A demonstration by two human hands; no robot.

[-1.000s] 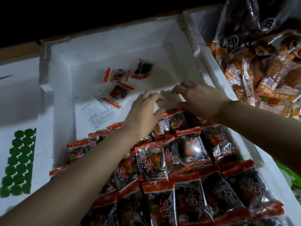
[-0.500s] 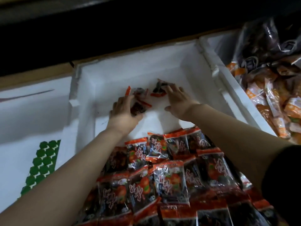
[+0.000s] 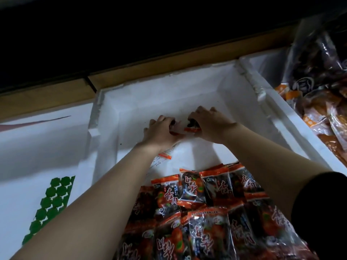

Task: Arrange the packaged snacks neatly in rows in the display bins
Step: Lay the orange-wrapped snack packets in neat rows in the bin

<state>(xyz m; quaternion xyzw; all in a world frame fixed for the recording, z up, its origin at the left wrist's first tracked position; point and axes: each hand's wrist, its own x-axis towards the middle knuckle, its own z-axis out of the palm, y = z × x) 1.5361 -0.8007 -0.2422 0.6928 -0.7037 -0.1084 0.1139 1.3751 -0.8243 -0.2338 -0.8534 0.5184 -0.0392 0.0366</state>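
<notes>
A white foam bin [image 3: 262,111] holds rows of red-and-black snack packets [image 3: 210,203] along its near half. At the far end of the bin, my left hand [image 3: 159,131] curls its fingers round a small loose packet, mostly hidden under the hand. My right hand [image 3: 208,122] grips another loose snack packet [image 3: 191,127], whose dark contents and red edge show between the two hands. The hands nearly touch. A printed paper slip [image 3: 163,158] with an orange strip lies under my left wrist.
A second foam bin [image 3: 277,132] on the right is piled with orange-brown packaged snacks [image 3: 323,113]. A white lid with a green dot pattern [image 3: 50,205] lies to the left. A wooden ledge [image 3: 150,70] runs behind the bins, dark beyond it.
Both hands moved from the packet rows to the far end of the bin and closed on the loose packets there. The camera tilted up and forward.
</notes>
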